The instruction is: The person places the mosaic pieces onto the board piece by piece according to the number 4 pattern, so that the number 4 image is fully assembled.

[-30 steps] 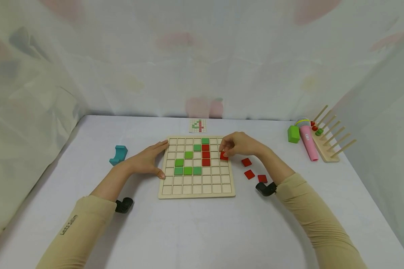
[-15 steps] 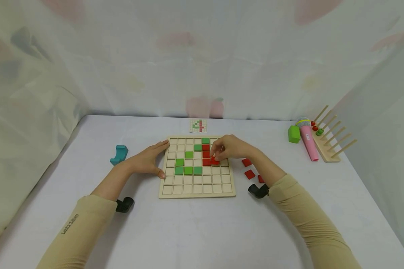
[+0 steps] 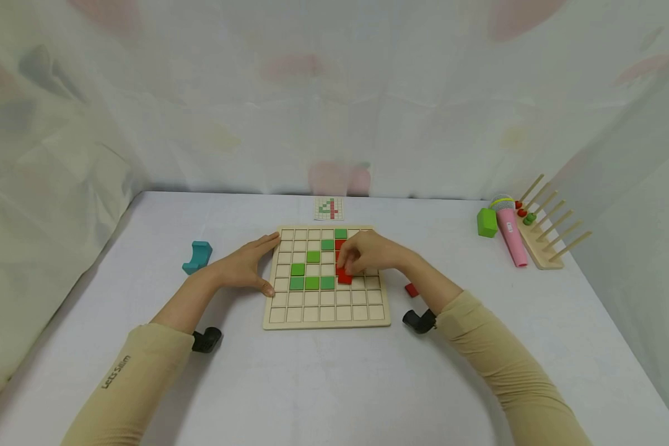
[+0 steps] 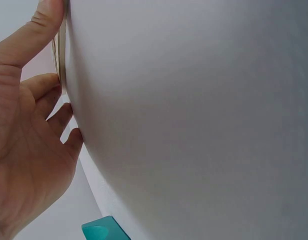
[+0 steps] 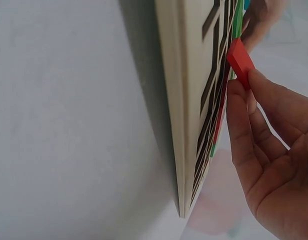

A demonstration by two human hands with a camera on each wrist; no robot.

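A wooden grid board (image 3: 359,314) lies on the white table with several green tiles (image 3: 312,283) set in its cells and a column of red tiles (image 3: 339,244) partly covered by my right hand. That right hand (image 3: 368,253) pinches a red square tile (image 3: 344,279) between thumb and fingers. In the right wrist view the pinched tile (image 5: 240,57) is tilted, with one edge close to the board's surface. My left hand (image 3: 240,264) rests along the board's left edge, thumb and fingers spread; its thumb (image 4: 36,32) shows at the rim in the left wrist view.
A small pattern card (image 3: 328,209) lies behind the board. One loose red tile (image 3: 411,290) shows beside my right forearm. A teal curved block (image 3: 197,257) is at left. At far right are a green block (image 3: 486,222), a pink microphone (image 3: 511,235) and a pegged rack (image 3: 546,254).
My right hand has carried the red tile leftward and toward me, from the board's right side to below the red column. My left hand has stayed in place.
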